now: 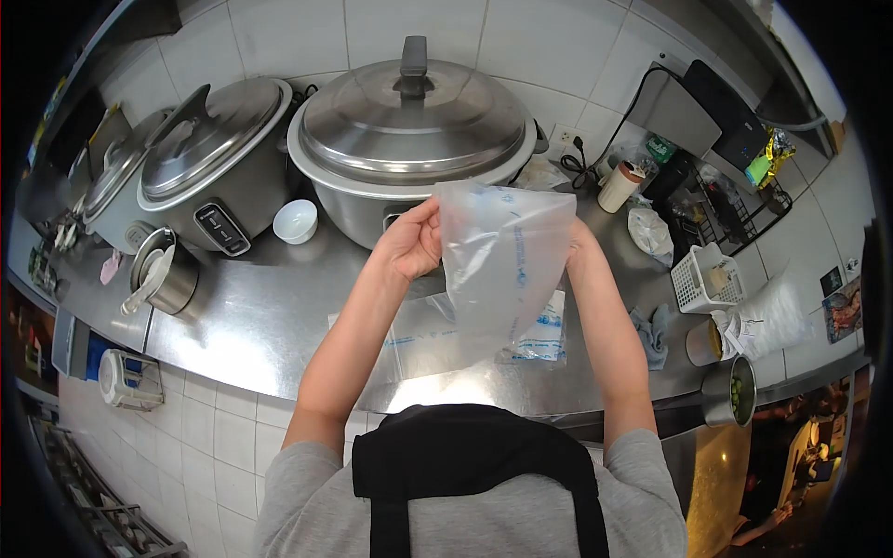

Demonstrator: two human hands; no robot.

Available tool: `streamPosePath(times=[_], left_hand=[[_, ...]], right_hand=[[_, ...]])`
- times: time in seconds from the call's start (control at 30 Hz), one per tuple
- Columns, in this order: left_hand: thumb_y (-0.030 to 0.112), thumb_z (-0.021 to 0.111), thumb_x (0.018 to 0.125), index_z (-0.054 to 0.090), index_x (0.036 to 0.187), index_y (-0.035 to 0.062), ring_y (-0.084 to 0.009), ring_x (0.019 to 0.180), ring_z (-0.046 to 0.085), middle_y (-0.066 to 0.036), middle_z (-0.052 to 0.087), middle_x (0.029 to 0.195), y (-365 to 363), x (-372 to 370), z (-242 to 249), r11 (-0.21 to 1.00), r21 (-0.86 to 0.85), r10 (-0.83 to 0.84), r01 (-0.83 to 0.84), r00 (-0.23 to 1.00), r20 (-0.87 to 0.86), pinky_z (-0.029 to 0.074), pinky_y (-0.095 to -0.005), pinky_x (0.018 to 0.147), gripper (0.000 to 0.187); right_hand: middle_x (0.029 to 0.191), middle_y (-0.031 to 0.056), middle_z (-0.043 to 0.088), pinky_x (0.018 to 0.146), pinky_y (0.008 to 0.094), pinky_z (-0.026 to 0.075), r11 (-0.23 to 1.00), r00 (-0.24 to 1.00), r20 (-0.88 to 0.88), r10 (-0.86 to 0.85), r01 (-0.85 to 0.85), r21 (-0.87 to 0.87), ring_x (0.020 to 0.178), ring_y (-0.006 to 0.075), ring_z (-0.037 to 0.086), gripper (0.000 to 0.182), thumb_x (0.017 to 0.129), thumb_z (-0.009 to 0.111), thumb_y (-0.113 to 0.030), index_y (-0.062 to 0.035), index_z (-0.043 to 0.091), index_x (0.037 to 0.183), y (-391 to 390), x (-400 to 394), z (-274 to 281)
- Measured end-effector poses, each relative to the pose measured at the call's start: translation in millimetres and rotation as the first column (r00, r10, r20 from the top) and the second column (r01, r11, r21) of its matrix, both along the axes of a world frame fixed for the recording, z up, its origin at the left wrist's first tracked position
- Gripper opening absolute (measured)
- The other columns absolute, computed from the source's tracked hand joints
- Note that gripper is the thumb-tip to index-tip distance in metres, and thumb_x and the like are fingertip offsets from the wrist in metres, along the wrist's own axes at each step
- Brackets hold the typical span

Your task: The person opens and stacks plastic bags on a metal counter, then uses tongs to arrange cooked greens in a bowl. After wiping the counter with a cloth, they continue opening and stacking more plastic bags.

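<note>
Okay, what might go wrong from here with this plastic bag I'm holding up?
The plastic bag looks thin, so it might tear if the left hand and right hand pull apart. It also hangs before the large cooker; if that's hot, which I can't tell, contact might soften it.

Steel counter (pixel 233 298) beneath lidded cookers (pixel 414 139), white bowl (pixel 296 223), basket (pixel 699 290), cloth (pixel 651 339).

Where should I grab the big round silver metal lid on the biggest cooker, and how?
Probably by the upright dark grey handle, coming from above. It sticks up from the middle of the domed silver lid, while the low edge offers less to grip. The left hand and right hand are at the translucent plastic bag, so free one first.
</note>
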State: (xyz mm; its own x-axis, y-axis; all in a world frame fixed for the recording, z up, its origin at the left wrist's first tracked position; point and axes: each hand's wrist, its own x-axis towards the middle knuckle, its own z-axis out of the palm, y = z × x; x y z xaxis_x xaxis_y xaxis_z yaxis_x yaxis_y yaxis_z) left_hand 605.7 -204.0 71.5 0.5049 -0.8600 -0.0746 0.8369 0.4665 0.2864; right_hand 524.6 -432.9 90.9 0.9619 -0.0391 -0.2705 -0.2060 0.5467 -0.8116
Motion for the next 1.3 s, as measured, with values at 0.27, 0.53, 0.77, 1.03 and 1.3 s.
streamPosePath(times=[0.27,0.53,0.77,1.03,1.3], left_hand=[[0.011,0.042,0.09,0.052,0.107,-0.0075,-0.0256,0.084,0.063,-0.018,0.06,0.099,2.4,-17.8,-66.7,0.985,-0.09,-0.158,0.15,0.983,-0.088,0.056,-0.0368,0.072,0.027],[0.018,0.052,0.087,0.053,0.111,0.0015,-0.0186,0.093,0.059,-0.01,0.059,0.103,12.7,-39.7,-75.9,0.764,0.483,0.039,-0.428,0.778,0.628,0.049,-0.0279,0.07,0.029],[0.036,0.082,0.057,0.03,0.131,0.0008,-0.0217,0.113,0.044,-0.012,0.047,0.122,-22.3,-44.1,-43.8,0.788,-0.061,0.362,-0.612,0.382,0.85,0.033,-0.0327,0.096,0.097],[0.035,0.082,0.06,0.039,0.12,-0.0017,-0.0205,0.104,0.05,-0.012,0.051,0.114,-38.1,-68.2,-107.4,0.702,0.106,0.256,-0.704,0.388,0.885,0.04,-0.0316,0.089,0.083],[0.043,0.075,0.064,0.04,0.121,-0.0015,-0.029,0.108,0.046,-0.017,0.046,0.114,-38.9,-62.7,-152.9,0.638,0.134,0.122,-0.758,0.271,0.955,0.036,-0.0362,0.092,0.081]], right_hand=[[0.091,0.0116,0.062,0.063,0.0332,0.054,0.958,1.0,0.002,0.018,-0.016,-0.287,0.079,0.0197,0.063,0.021,0.081,0.059,-0.009,0.0012,0.058,0.1,8.9,-6.4,-10.2],[0.1,0.0102,0.058,0.065,0.0291,0.051,0.68,0.999,0.03,-0.015,0.032,-0.733,0.089,0.019,0.059,0.034,0.086,0.056,-0.021,0.0033,0.053,0.109,-11.1,-30.0,-94.9],[0.118,0.0144,0.049,0.093,0.033,0.035,0.813,0.757,0.653,0.006,0.377,-0.444,0.109,0.0217,0.047,0.072,0.081,0.058,-0.049,0.0022,0.036,0.127,53.7,-47.0,-56.4],[0.119,0.021,0.046,0.095,0.0363,0.033,0.605,0.861,0.507,-0.035,0.422,-0.675,0.113,0.0298,0.045,0.079,0.081,0.051,-0.058,0.0032,0.032,0.127,62.5,-52.9,-127.6],[0.119,0.0229,0.045,0.095,0.0373,0.033,0.517,0.866,0.499,0.016,0.42,-0.745,0.113,0.034,0.044,0.073,0.085,0.044,-0.056,0.0034,0.033,0.126,56.1,-53.7,-163.7]])
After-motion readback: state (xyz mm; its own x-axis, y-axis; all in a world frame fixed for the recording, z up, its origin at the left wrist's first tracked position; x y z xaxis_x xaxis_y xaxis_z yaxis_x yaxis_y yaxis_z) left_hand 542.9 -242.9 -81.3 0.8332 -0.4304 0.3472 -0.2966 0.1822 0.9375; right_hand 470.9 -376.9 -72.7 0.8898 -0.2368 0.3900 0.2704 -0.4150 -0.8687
